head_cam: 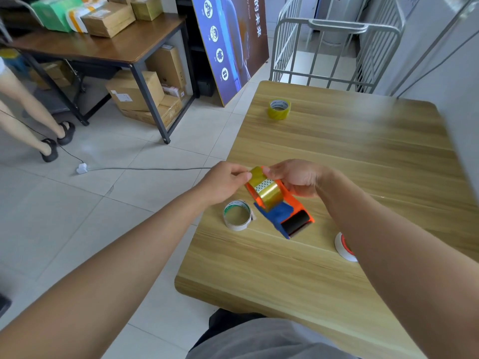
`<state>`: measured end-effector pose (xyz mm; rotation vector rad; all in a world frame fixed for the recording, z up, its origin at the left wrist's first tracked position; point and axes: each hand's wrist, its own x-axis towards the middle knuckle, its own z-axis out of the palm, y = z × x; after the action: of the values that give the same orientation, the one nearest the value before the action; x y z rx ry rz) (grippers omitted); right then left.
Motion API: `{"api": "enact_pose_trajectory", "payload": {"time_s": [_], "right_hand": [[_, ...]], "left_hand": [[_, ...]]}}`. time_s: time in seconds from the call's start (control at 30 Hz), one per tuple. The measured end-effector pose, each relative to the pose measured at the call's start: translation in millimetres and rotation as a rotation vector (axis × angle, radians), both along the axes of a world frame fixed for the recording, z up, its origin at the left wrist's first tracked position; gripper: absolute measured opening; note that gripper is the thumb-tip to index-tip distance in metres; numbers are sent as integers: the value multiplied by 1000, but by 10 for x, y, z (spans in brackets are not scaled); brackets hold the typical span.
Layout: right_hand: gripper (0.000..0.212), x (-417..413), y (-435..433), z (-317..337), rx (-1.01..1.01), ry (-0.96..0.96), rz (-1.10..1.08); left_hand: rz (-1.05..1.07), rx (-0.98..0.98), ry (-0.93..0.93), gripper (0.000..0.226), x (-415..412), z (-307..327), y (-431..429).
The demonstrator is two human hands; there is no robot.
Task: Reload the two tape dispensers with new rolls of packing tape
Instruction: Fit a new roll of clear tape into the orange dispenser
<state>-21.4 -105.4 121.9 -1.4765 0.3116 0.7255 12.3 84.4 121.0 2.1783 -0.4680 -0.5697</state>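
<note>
An orange and blue tape dispenser (290, 213) is held above the wooden table (363, 156), with a yellowish roll of packing tape (267, 191) seated on it. My right hand (295, 178) grips the dispenser's upper end. My left hand (225, 183) pinches the free end of that roll's tape at the top. An empty white cardboard core (237, 215) lies on the table just left of the dispenser. A fresh yellow roll (279, 109) stands at the table's far side. A white and red round object (344, 247), partly hidden by my right forearm, sits on the table.
Left of the table is tiled floor with a cable and white plug (82, 168). A dark-framed desk (108, 47) with cardboard boxes stands further left, a person's legs (31, 112) beside it. A metal cage cart (337, 50) and a blue poster board (230, 42) stand beyond the table.
</note>
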Motion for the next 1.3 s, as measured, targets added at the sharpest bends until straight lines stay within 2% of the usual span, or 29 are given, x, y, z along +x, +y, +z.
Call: {"api": "enact_pose_trajectory", "payload": {"time_s": [0.07,0.23,0.37,0.43,0.53,0.67,0.7,0.77,0.9,1.03,1.3], "right_hand": [[29,-7,42,-24,22,-69,-21],[31,-27,119,-96,-25,-171,-73],[35,-26,164,-107,-23,-205,-145],[38,-31,160,-114,-18,-215,-172],[38,-53,187,-116,8,-243,-205],[31,-37,265,-84,-50,-324,-199],[32,-28,281,-75,-80,-338,-185],[33,-14,308,-69,-118,-348,-171],[28,12,349,-61,-29,-332,-269],[28,31,349,-59,-52,-364,-323],[20,12,378,-58,28,-361,-382]], "left_hand": [[61,-55,42,29,-1,17,-21],[122,-89,-82,39,-32,46,-61],[181,-102,-277,28,-88,19,-103],[192,-140,-318,22,-123,23,-117],[354,-285,-184,17,-141,35,-171],[615,-389,430,15,-81,114,-262],[665,-427,538,15,-70,136,-265],[720,-509,634,16,-55,153,-269],[685,-591,579,10,-56,163,-303],[583,-658,497,12,-82,132,-310],[471,-632,390,21,-108,52,-292]]}}
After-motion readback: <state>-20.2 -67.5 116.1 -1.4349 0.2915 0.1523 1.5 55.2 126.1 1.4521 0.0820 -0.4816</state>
